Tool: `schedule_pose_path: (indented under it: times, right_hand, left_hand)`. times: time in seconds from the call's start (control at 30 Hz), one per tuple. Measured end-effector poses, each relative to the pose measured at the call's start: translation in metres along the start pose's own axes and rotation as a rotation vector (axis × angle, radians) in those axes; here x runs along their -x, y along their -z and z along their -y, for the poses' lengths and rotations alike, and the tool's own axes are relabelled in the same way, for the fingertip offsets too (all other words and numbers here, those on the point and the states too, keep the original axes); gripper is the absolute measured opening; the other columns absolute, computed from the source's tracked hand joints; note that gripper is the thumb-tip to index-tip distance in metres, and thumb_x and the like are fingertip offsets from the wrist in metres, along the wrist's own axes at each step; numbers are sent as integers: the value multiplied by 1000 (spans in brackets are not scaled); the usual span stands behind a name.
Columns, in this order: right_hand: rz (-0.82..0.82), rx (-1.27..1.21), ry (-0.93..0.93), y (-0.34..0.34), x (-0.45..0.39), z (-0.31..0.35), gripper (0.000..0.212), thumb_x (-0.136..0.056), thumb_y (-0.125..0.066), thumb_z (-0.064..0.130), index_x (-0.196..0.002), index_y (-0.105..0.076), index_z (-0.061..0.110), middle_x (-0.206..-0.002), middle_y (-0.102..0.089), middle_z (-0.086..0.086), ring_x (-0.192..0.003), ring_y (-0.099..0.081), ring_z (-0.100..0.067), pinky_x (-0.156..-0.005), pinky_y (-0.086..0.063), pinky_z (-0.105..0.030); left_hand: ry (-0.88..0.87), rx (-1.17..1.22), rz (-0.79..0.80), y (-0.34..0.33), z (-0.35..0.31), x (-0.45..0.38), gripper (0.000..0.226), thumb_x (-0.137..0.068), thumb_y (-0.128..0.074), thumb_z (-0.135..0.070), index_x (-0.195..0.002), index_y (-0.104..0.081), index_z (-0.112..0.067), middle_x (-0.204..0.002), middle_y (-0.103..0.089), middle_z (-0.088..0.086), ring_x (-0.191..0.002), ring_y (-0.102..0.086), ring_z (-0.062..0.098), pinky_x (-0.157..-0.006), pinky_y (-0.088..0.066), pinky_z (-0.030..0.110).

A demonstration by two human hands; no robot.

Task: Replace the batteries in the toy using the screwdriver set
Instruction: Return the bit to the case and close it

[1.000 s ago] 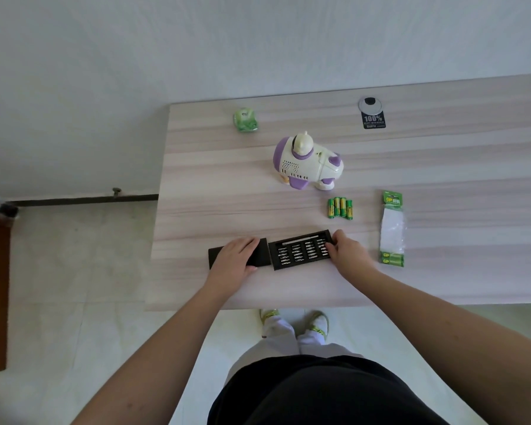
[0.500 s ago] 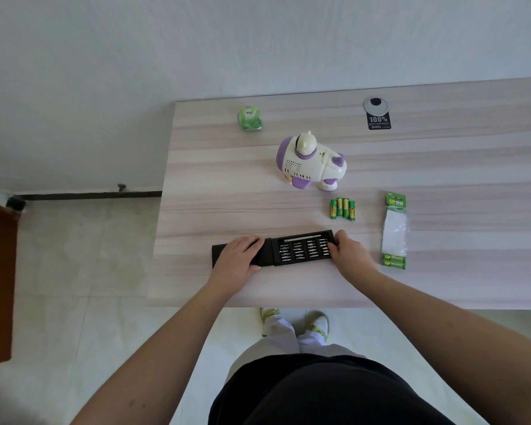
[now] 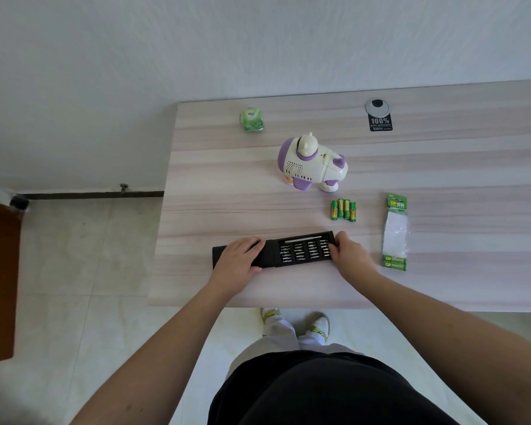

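Observation:
A black screwdriver set lies near the table's front edge, its bit tray slid out to the right of its black sleeve. My left hand presses down on the sleeve. My right hand grips the tray's right end. Rows of silver bits and a long driver handle show in the tray. The white and purple toy stands behind it, at the table's middle. Several loose green batteries lie side by side between the toy and the set.
An opened green battery pack lies right of my right hand. A small green packet sits at the back left. A grey cable grommet with a black sticker is at the back. The wooden table ends at left; floor lies beyond.
The tray, angled a second ago, now lies in line with the sleeve. Both hands have stayed on the set. The camera shifted slightly.

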State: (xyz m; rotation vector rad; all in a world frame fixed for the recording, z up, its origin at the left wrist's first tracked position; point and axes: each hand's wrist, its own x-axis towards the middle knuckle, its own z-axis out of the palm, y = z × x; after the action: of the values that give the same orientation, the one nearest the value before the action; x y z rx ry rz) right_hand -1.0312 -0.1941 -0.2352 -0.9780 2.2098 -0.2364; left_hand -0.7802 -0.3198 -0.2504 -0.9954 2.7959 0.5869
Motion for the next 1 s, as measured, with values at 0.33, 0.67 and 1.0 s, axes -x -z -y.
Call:
schedule_pose_path:
  times: [0.33, 0.67, 1.0]
  right_hand:
    - [-5, 12, 11, -1, 0, 0, 23, -100, -40, 28, -102, -43, 6, -83, -60, -15, -71, -51, -31, -62, -42, -38]
    - [1, 13, 12, -1, -1, -1, 22, -100, -40, 29, -101, -44, 8, -87, -62, -15, -72, -52, -30, -62, -42, -37]
    - [9, 29, 17, -1, -2, -1, 22, -100, -39, 29, -103, -44, 8, -88, -63, -16, -72, -53, -30, -62, -42, -37]
  left_hand:
    - [23, 22, 70, 0, -6, 0, 66, -91, -62, -30, -149, -33, -15, -151, -37, 3, -138, -34, 26, -115, -24, 38]
    - [28, -9, 70, 3, -11, -2, 68, -88, -66, -27, -148, -36, -15, -149, -40, 4, -136, -36, 26, -112, -27, 38]
    - [-21, -72, 97, 5, -11, -5, 66, -84, -70, -24, -143, -43, -10, -140, -47, 10, -126, -45, 33, -108, -33, 44]
